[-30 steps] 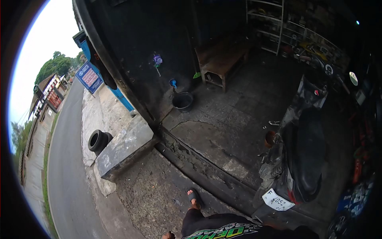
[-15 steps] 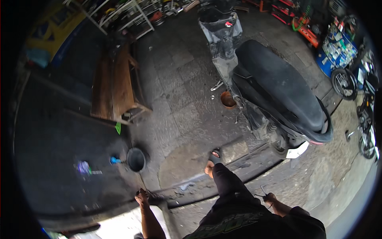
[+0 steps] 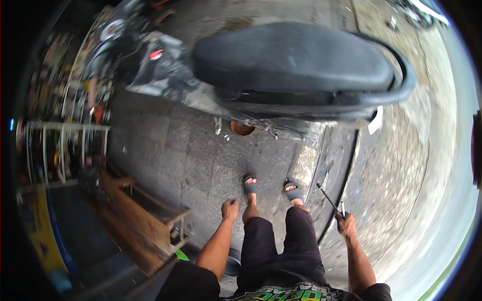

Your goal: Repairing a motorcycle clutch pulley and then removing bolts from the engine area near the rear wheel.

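Note:
My right hand [image 3: 346,223] is closed around a slim metal rod-shaped tool [image 3: 329,198]. Its long dark shaft points forward and left, and a shorter bright piece sticks up beside it; the exact kind is unclear. Out in front on the other side, my left hand [image 3: 230,209] hangs with curled fingers. Whatever it may hold is hidden. Ahead of me a motor scooter [image 3: 296,60] stands sideways, its black seat toward the right and its stripped front toward the left. Neither hand touches it. An orange-brown bowl [image 3: 242,129] sits on the floor under its near side.
A wooden bench [image 3: 133,220] stands at the lower left, with white metal racks [image 3: 63,128] beyond it. A dark bucket [image 3: 232,266] shows partly behind my left arm. A floor channel [image 3: 346,175] runs along the right. Another motorcycle [image 3: 414,15] is at the far right.
My view has swung right, so the scooter now lies straight across ahead and nearer. The bench has shifted to the lower left. Both sandaled feet now show, and both hands are farther forward.

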{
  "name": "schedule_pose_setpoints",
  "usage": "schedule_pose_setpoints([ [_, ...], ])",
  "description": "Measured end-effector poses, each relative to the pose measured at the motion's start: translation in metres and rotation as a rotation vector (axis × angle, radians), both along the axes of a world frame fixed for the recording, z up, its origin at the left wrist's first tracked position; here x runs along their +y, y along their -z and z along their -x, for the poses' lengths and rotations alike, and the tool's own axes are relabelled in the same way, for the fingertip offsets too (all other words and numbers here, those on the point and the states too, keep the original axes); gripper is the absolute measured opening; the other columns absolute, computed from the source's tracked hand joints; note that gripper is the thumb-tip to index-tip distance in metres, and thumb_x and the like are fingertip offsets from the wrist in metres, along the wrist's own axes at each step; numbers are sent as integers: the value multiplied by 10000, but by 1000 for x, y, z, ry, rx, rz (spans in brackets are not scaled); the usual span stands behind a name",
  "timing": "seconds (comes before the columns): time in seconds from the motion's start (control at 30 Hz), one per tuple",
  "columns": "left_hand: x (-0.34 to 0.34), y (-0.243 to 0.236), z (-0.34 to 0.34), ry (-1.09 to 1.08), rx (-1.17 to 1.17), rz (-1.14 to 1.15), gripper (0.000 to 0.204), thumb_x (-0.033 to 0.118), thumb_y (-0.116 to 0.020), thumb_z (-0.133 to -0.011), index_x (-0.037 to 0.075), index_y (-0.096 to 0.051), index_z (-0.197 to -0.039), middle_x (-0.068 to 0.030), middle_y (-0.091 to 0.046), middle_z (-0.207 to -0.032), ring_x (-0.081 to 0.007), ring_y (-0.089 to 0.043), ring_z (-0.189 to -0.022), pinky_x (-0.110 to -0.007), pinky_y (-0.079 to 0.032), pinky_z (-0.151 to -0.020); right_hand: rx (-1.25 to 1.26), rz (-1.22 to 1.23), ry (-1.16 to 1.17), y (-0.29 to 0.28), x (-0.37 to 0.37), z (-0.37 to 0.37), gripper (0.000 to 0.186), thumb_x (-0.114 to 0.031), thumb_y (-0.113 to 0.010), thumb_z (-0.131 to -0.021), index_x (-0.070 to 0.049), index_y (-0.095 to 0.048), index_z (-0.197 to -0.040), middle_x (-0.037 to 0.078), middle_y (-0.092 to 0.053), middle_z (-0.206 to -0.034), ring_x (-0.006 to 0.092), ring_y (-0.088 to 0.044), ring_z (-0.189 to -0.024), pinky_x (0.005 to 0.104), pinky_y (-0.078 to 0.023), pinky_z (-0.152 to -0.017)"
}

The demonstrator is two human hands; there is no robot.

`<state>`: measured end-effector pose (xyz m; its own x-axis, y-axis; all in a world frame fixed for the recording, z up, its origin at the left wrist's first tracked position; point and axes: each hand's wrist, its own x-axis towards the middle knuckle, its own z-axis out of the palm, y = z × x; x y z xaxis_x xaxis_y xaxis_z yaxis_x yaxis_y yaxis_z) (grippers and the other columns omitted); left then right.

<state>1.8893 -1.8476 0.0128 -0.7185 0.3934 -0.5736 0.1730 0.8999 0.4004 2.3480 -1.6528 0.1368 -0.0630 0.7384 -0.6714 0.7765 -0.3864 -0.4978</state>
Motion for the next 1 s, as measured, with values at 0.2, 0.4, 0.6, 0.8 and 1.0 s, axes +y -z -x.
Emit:
schedule_pose_setpoints([
  [0.2,154,91,71,488,8,39,343,306,-592,-881,-23,-666,-818,-205,-687,-837,-349,-657,-787,-425,-480,-728,-99,70,344,74,-61,26,439,-374,-542,-906,43,-624,-794,198,-567,-620,303,-577,-606,412,-446,-619],
  [0.4,240,291,178,164,-17,51,646,611,-445,-917,52,-610,-640,-79,-590,-585,-182,-503,-437,-352,-392,-441,53,39,436,236,-68,73,415,-348,-547,-923,50,-588,-810,244,-552,-639,359,-564,-610,449,-428,-622],
  [0.6,291,368,195,-177,-104,-171,473,508,-383,-966,90,-531,-802,-1,-479,-585,-106,-368,-434,-256,-270,-380,92,-49,403,349,-52,110,370,-335,-556,-917,30,-604,-879,262,-592,-715,430,-603,-715,471,-437,-649],
  [0.8,273,383,197,-155,-83,-310,328,341,-400,-932,119,-501,-713,4,-443,-564,-105,-356,-422,-259,-256,-377,194,-290,396,405,-51,122,327,-307,-582,-911,18,-620,-921,238,-606,-719,413,-611,-706,445,-454,-626],
  [1.0,178,351,199,246,74,-239,389,275,-424,-903,37,-541,-618,-57,-517,-546,-172,-454,-444,-338,-349,-452,247,-312,612,416,-76,100,365,-313,-562,-931,32,-575,-813,134,-500,-609,195,-463,-588,407,-398,-575],
])
